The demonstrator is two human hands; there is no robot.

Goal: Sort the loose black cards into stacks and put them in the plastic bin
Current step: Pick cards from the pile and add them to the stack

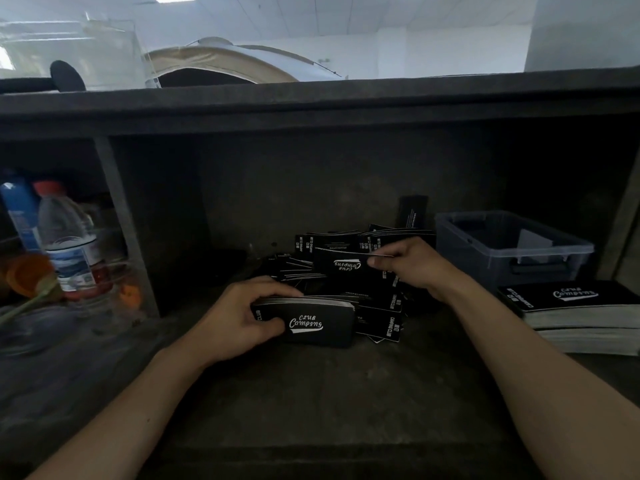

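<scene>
Head view: water bottle (69,244) left, card stack (581,308) beside bin (485,268).

Matt black paper cards (349,265), translucent grey plastic bin (512,244)

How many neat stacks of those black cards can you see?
2. A thin stack is held in the left hand; a taller stack lies at the right, in front of the plastic bin. The bin's inside is dim, so more may be hidden.
</scene>
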